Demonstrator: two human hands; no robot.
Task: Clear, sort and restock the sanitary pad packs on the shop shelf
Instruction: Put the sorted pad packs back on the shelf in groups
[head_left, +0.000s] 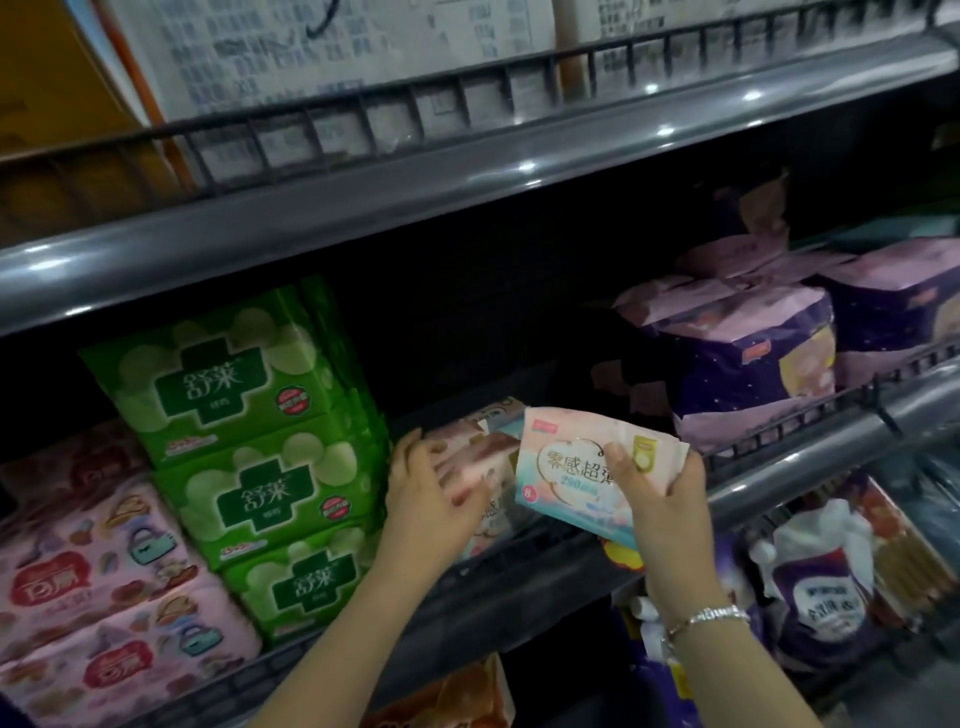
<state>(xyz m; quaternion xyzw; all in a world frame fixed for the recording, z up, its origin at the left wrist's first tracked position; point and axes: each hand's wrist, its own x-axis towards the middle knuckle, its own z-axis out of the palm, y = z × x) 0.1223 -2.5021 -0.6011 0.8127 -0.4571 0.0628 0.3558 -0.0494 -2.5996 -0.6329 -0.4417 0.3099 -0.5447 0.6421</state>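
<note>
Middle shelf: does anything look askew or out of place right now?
Yes. The purple packs on the right are crumpled and lean unevenly, unlike the squarely stacked green packs. Between them, pink packs lie jumbled under the left hand.

A dark open gap is running deep into the grey metal middle shelf (810, 452) between the stack of green plastic pad packs (249, 457) on the left and the purple-and-pink pad bags (737, 358) on the right. Low pink packs (467, 457) are lying across its near floor, while a black wire front rail (810, 415) is fencing the right-hand stretch.
</note>
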